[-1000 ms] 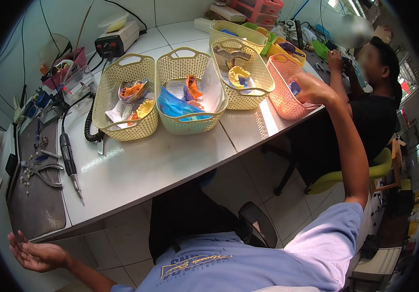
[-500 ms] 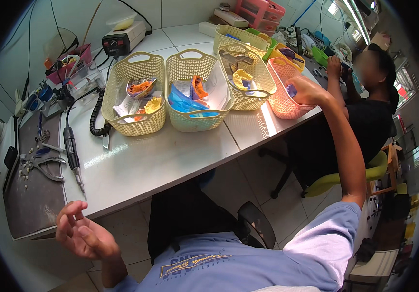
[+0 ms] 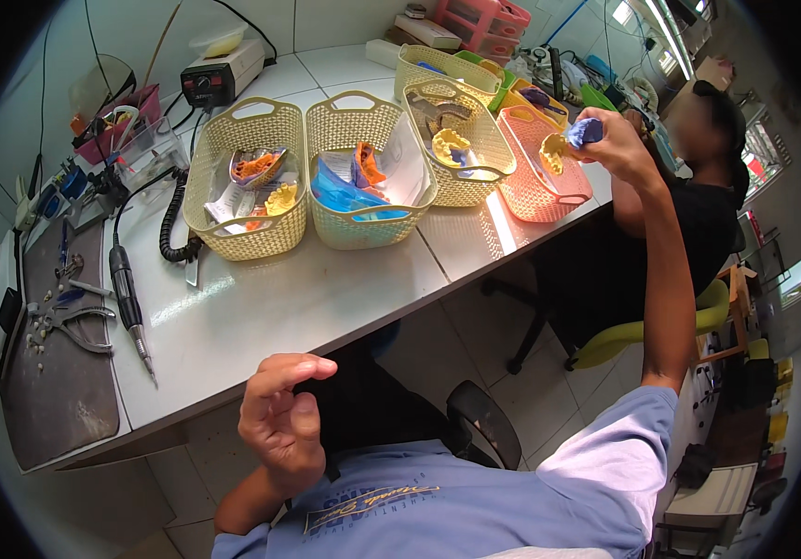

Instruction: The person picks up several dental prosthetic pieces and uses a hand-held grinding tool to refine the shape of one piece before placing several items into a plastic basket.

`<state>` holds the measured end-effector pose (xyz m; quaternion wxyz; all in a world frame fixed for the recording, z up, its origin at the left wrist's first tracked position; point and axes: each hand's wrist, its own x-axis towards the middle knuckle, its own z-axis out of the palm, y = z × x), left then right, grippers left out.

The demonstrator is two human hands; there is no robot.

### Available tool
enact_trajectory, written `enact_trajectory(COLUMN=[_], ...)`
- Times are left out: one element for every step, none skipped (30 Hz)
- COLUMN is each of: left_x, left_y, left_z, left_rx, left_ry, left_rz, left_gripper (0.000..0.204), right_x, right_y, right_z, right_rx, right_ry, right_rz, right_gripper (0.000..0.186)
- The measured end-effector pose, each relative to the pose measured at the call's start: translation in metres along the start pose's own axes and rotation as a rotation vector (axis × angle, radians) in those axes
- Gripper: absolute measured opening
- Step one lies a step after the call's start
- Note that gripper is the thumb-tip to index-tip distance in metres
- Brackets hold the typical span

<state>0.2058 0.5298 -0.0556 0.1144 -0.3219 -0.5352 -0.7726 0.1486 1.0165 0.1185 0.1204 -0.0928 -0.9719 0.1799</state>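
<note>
My right hand [image 3: 617, 149] is lifted over the right end of the pink basket [image 3: 533, 200], its fingers closed round a blue-purple dental impression [image 3: 584, 132]. A yellow dental cast [image 3: 552, 154] appears right beside the impression; whether it is joined to it or rests in the basket I cannot tell. My left hand [image 3: 279, 424] hovers in front of the table edge, empty, fingers loosely bent and apart. Left of the pink basket, a pale yellow basket [image 3: 468, 191] holds another yellow cast [image 3: 451, 145].
Two more baskets [image 3: 244, 238] [image 3: 368, 233] hold orange impressions, papers and a blue bag. A handpiece [image 3: 128, 298] and pliers [image 3: 79, 326] lie at left. A co-worker [image 3: 675, 205] sits at right near a green chair [image 3: 652, 326]. A black chair armrest [image 3: 484, 424] stands below the table.
My right hand has come up out of the pink basket with the blue-purple impression, and the yellow cast has come into sight. My left hand has moved right, toward my body.
</note>
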Motion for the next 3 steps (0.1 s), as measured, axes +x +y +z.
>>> enact_trajectory(left_x=[-0.002, -0.004, -0.005], left_y=[-0.002, -0.004, -0.003], left_z=[0.005, 0.010, 0.013], left_rx=[-0.069, -0.106, -0.105], left_ry=[-0.018, -0.057, -0.112], left_rz=[-0.062, -0.081, -0.099], left_gripper=[0.025, 0.026, 0.026], right_x=[-0.003, -0.009, -0.018], right_y=[-0.001, -0.003, -0.019], right_z=[-0.004, -0.009, -0.011], right_rx=[-0.005, 0.125, 0.259], right_ry=[0.002, 0.032, 0.060], right_rz=[0.001, 0.005, 0.003], right_gripper=[0.025, 0.030, 0.036])
